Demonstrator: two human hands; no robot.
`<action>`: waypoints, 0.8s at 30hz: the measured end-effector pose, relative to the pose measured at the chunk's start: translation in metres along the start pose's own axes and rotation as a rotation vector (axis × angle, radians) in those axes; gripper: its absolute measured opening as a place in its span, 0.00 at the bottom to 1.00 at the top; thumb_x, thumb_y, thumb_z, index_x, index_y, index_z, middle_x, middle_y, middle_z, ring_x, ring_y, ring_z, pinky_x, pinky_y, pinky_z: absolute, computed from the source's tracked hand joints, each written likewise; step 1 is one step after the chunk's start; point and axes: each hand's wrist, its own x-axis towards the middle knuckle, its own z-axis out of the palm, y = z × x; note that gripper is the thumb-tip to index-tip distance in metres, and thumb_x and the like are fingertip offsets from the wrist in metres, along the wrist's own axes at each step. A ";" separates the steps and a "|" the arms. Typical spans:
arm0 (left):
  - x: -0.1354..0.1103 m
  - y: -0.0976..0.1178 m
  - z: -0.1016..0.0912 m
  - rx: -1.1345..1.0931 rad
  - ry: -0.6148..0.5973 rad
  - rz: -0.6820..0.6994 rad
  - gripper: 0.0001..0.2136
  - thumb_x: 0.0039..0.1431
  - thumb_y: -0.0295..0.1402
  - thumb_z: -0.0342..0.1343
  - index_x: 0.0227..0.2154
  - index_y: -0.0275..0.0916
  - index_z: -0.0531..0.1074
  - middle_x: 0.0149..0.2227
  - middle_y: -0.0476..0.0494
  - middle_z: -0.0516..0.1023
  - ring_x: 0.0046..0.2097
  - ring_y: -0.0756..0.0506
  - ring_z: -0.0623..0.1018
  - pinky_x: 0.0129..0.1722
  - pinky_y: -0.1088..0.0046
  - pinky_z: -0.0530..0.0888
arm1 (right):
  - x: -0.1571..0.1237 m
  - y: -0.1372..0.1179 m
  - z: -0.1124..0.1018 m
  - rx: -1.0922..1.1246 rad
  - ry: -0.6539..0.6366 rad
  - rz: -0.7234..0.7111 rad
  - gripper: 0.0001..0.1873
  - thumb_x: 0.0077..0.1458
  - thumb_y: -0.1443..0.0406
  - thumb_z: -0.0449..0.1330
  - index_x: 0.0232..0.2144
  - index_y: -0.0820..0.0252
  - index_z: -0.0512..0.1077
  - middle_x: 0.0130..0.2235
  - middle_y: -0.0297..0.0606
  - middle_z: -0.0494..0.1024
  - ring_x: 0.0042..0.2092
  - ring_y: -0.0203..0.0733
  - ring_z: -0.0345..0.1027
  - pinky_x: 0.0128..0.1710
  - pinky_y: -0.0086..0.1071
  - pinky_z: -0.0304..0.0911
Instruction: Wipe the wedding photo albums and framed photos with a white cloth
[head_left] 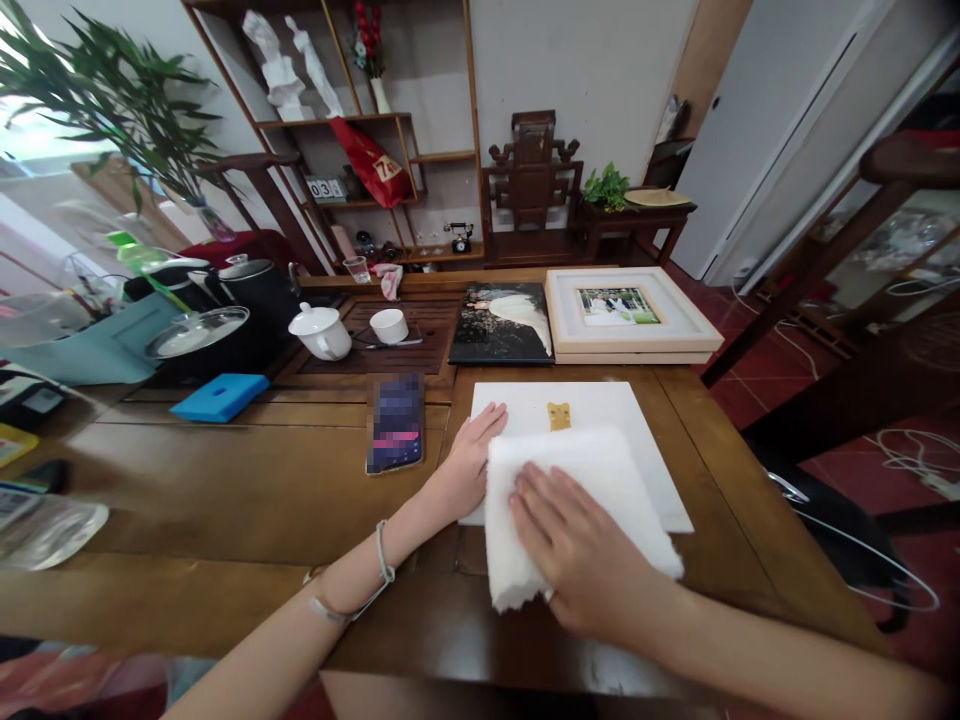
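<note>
- Over the white board (607,402), apparently pressing or wiping with the white cloth (609,466)
- Calling next, probably, for even pressure and a steady board
- Laying the right hand (562,530) flat on the cloth, unpinched, near the yellow piece (559,416)
- Resting the left hand (472,457) flat at the board's left edge
</note>
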 end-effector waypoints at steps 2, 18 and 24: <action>0.002 0.002 0.001 0.017 0.019 -0.021 0.23 0.68 0.29 0.39 0.65 0.37 0.55 0.67 0.33 0.57 0.69 0.39 0.54 0.66 0.47 0.57 | 0.006 0.026 0.000 0.028 -0.033 0.093 0.35 0.49 0.69 0.53 0.60 0.79 0.62 0.64 0.61 0.60 0.67 0.64 0.45 0.64 0.56 0.48; 0.003 0.008 0.001 0.040 0.026 -0.061 0.22 0.69 0.30 0.37 0.64 0.35 0.56 0.67 0.33 0.57 0.69 0.40 0.54 0.66 0.50 0.56 | -0.020 0.039 -0.041 -0.027 -0.344 0.270 0.35 0.41 0.71 0.55 0.56 0.71 0.68 0.54 0.59 0.73 0.49 0.67 0.71 0.38 0.51 0.73; 0.003 0.010 -0.002 0.045 -0.004 -0.074 0.22 0.70 0.31 0.36 0.65 0.35 0.55 0.67 0.33 0.56 0.69 0.40 0.53 0.66 0.50 0.56 | -0.003 0.109 -0.021 0.093 -0.080 0.334 0.29 0.47 0.70 0.53 0.53 0.70 0.68 0.60 0.58 0.66 0.62 0.62 0.56 0.58 0.53 0.57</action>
